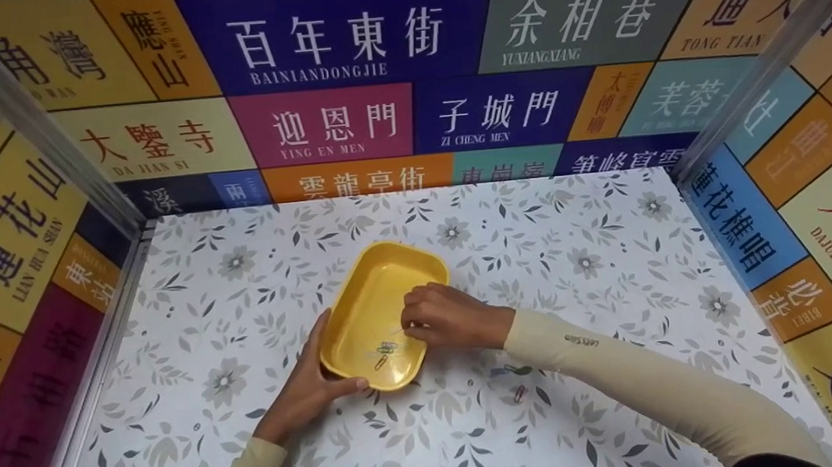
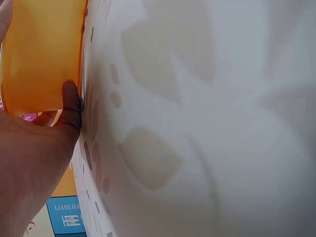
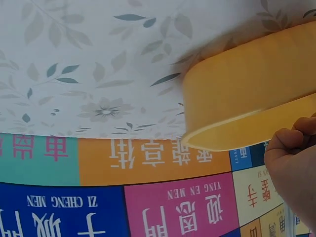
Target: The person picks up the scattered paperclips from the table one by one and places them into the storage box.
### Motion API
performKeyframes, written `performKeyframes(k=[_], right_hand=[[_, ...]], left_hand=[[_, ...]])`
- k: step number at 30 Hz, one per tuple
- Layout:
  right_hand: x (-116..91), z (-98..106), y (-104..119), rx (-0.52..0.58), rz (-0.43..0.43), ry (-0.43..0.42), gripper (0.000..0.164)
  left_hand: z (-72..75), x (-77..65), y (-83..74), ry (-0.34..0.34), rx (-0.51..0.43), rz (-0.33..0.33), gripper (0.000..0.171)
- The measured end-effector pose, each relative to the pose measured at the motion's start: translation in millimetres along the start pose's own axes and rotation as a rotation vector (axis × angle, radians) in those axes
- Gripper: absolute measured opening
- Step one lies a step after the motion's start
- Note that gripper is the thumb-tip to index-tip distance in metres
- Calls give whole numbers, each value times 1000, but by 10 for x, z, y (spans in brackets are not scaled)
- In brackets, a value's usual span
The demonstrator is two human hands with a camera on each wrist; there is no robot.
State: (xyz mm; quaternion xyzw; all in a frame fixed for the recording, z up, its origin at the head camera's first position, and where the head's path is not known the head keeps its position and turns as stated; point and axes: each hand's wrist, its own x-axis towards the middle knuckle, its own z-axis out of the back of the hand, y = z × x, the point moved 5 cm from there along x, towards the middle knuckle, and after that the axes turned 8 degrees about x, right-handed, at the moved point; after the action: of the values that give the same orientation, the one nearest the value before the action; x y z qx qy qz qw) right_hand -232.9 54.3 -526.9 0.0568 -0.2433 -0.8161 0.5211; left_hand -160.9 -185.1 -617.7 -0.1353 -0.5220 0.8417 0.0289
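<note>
A yellow plastic tray with rounded corners stands on the table, and several paper clips lie together at its near end. My left hand grips the near left corner, fingers along the outer side and thumb at the near edge. In the left wrist view the thumb presses the tray's wall close to the tabletop. My right hand reaches over the right rim with curled fingers, pinching a thin, pale paper clip above the pile. The right wrist view shows this hand over the tray's opening.
A few loose clips, among them a dark one and a reddish one, lie on the table under the right forearm. The floral-patterned tabletop is enclosed by colourful lettered panels at the back and both sides.
</note>
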Motion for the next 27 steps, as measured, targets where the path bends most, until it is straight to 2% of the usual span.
performKeyframes(k=[9, 14, 20, 27], right_hand=[[-247, 103, -66, 64, -29, -82, 9], [-386, 129, -118, 163, -89, -131, 8], [-580, 125, -188, 272, -173, -173, 13], [-809, 99, -269, 314, -214, -232, 10]], left_hand=[[1, -28, -18, 1, -37, -3, 133], [-2, -17, -10, 4, -27, 9, 134], [-2, -12, -8, 2, -22, 24, 135], [-4, -16, -11, -2, -3, 38, 135]])
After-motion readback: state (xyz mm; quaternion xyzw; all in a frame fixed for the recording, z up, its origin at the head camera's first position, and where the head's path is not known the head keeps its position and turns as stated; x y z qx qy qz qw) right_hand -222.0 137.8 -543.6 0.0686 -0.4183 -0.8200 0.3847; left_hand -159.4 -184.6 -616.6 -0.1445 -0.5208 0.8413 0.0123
